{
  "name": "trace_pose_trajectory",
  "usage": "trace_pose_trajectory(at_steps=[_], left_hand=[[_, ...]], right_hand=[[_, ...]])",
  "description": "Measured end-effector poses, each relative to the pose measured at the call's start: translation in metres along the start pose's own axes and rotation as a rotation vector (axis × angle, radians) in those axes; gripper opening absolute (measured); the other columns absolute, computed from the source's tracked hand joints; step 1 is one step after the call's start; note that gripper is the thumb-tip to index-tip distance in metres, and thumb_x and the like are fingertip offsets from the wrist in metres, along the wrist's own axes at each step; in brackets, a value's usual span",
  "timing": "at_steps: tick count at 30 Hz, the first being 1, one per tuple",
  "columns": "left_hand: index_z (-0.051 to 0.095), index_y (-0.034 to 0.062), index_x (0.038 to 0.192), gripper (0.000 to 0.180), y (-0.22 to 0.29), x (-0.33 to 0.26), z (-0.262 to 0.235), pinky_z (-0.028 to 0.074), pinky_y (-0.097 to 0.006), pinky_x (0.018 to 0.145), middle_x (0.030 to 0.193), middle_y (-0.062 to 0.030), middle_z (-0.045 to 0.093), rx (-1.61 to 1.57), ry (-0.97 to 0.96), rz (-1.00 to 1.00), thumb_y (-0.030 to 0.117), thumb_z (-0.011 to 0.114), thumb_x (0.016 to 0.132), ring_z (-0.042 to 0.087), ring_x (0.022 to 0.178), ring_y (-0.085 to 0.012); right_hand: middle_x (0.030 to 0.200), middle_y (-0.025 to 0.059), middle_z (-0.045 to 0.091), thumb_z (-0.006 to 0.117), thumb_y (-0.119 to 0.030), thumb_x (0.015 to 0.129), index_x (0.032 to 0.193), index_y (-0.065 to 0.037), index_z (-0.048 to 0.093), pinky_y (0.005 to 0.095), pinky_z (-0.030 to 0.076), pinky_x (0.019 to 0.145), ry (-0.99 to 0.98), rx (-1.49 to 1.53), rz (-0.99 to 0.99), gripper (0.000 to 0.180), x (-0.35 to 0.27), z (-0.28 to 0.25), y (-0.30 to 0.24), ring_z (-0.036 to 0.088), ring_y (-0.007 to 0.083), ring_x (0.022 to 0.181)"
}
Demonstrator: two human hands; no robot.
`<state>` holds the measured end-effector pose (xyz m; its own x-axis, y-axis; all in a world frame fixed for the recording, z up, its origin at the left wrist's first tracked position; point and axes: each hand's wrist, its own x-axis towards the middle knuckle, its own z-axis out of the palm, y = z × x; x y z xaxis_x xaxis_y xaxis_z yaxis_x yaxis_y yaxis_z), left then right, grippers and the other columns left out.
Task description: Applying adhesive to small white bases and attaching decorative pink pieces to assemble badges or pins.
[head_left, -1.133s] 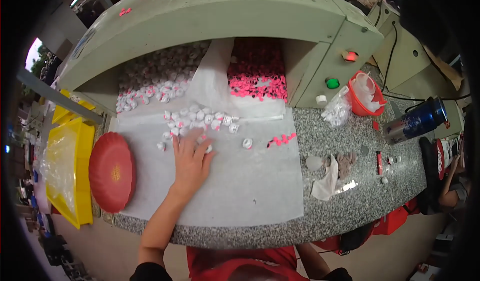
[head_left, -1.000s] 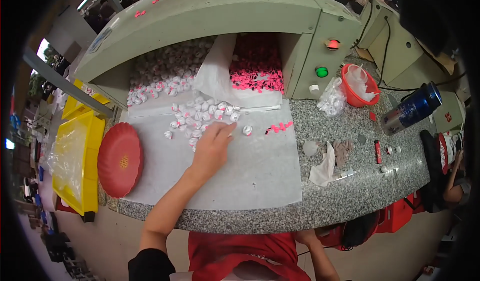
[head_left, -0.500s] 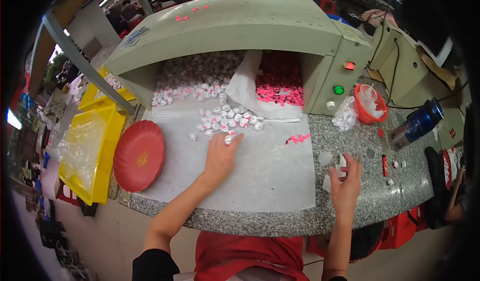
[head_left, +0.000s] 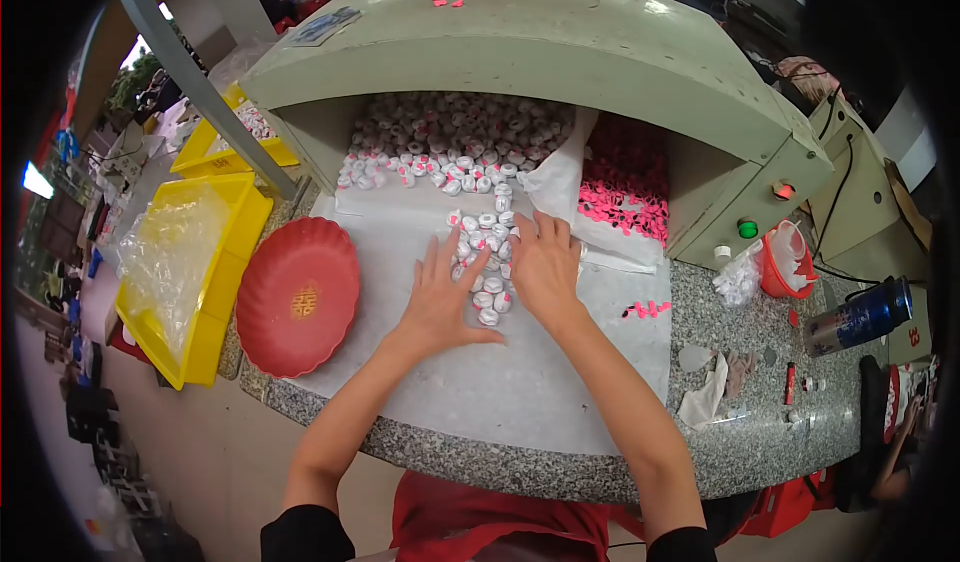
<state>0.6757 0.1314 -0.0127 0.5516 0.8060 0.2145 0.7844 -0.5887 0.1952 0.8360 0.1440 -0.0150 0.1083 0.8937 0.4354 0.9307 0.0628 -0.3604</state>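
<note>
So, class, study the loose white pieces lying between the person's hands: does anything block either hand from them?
Nothing visible does. The left hand is spread along the left edge of the white pieces; the right hand is at their right edge, hiding part of the cluster.

Some white balls (head_left: 493,285) are partly hidden by the right hand (head_left: 545,270); ahead-right of it, the rearmost pink pieces (head_left: 625,152) blur in shadow; behind it, the lower edge cuts the red apron (head_left: 495,517).

A metal machine (head_left: 560,57), heaped white parts (head_left: 490,317) and a yellow tray (head_left: 226,287) mark a workshop.
</note>
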Motion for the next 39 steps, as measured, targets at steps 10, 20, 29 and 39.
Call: trace_pose_trajectory(at_steps=[10, 20, 29, 39], left_hand=[[0.052, 0.0107, 0.115, 0.059, -0.034, 0.047, 0.02, 0.046, -0.039, 0.077, 0.116, -0.0143, 0.045, -0.305, 0.123, -0.113, 0.027, 0.073, 0.063, 0.055, 0.092, -0.0312], [0.056, 0.0032, 0.1, 0.034, -0.079, 0.19, 0.003, 0.044, -0.044, 0.073, 0.096, -0.0199, 0.054, -0.157, 0.355, -0.169, 0.025, 0.061, 0.074, 0.054, 0.087, -0.0384], [0.053, 0.0035, 0.111, 0.039, -0.034, 0.007, -0.031, 0.038, -0.043, 0.082, 0.108, -0.0202, 0.048, 0.178, 0.291, -0.101, 0.01, 0.061, 0.073, 0.046, 0.098, -0.0356], [0.057, 0.0037, 0.106, 0.029, 0.005, -0.145, -0.037, 0.042, -0.034, 0.056, 0.082, -0.0125, 0.052, 0.029, 0.19, -0.49, 0.009, 0.061, 0.078, 0.052, 0.063, -0.0228]], right_hand=[[0.102, 0.0164, 0.049, 0.049, -0.026, 0.085, 0.11, -0.011, 0.051, 0.0458, 0.048, 0.067, -0.101, 0.021, 0.126, 0.029, 0.021, 0.027, -0.029, 0.051, 0.0377, 0.091], [0.087, 0.0303, 0.058, 0.039, -0.025, 0.084, 0.085, 0.001, 0.063, 0.047, 0.045, 0.076, -0.184, 0.378, 0.19, 0.035, 0.144, 0.022, -0.026, 0.057, 0.0426, 0.082], [0.117, 0.0199, 0.049, 0.058, -0.028, 0.08, 0.11, -0.01, 0.057, 0.0475, 0.041, 0.083, -0.24, 0.003, -0.178, 0.035, 0.036, 0.021, 0.001, 0.046, 0.0351, 0.109], [0.117, 0.0161, 0.046, 0.061, -0.033, 0.077, 0.113, -0.01, 0.055, 0.0485, 0.035, 0.084, -0.061, -0.067, -0.123, 0.043, -0.028, -0.018, 0.01, 0.04, 0.0301, 0.111]])
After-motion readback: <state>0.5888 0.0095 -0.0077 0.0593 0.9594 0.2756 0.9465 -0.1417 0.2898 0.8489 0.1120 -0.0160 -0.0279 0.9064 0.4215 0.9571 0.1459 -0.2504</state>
